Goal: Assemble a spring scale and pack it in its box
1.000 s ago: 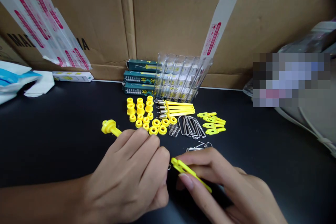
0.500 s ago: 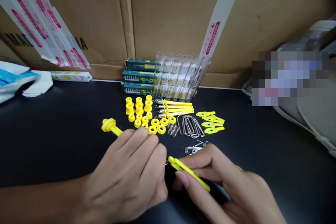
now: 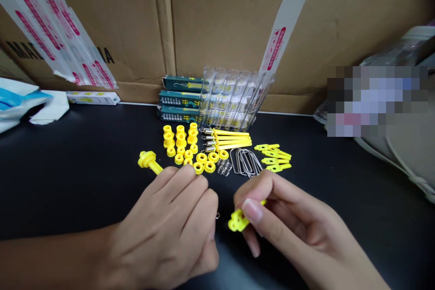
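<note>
My left hand point(image 3: 170, 226) is wrapped round a yellow plastic rod point(image 3: 149, 161), whose flanged end sticks out past the knuckles on the left. A small wire loop point(image 3: 218, 215) pokes out at the other side of the fist. My right hand point(image 3: 272, 222) pinches a yellow slotted plastic piece point(image 3: 238, 221) between thumb and fingers, its holed end pointing left. A short gap parts that end from the wire loop. Similar yellow slotted pieces point(image 3: 276, 161) lie on the black table point(image 3: 84, 181) beyond my right hand. The fist hides the rod's middle.
Yellow sleeves point(image 3: 181, 140), rings point(image 3: 201, 158), small springs point(image 3: 224, 167), bent wire hooks point(image 3: 245, 162) and yellow rods with springs point(image 3: 231, 139) lie in groups. Behind them are clear tubes point(image 3: 234, 97) and green boxes point(image 3: 180, 99), before a cardboard wall point(image 3: 217, 18). A bag point(image 3: 401, 145) stands right.
My right hand has turned the slotted piece and drawn it slightly away from the wire loop. The left fist has shifted slightly to the right with the rod.
</note>
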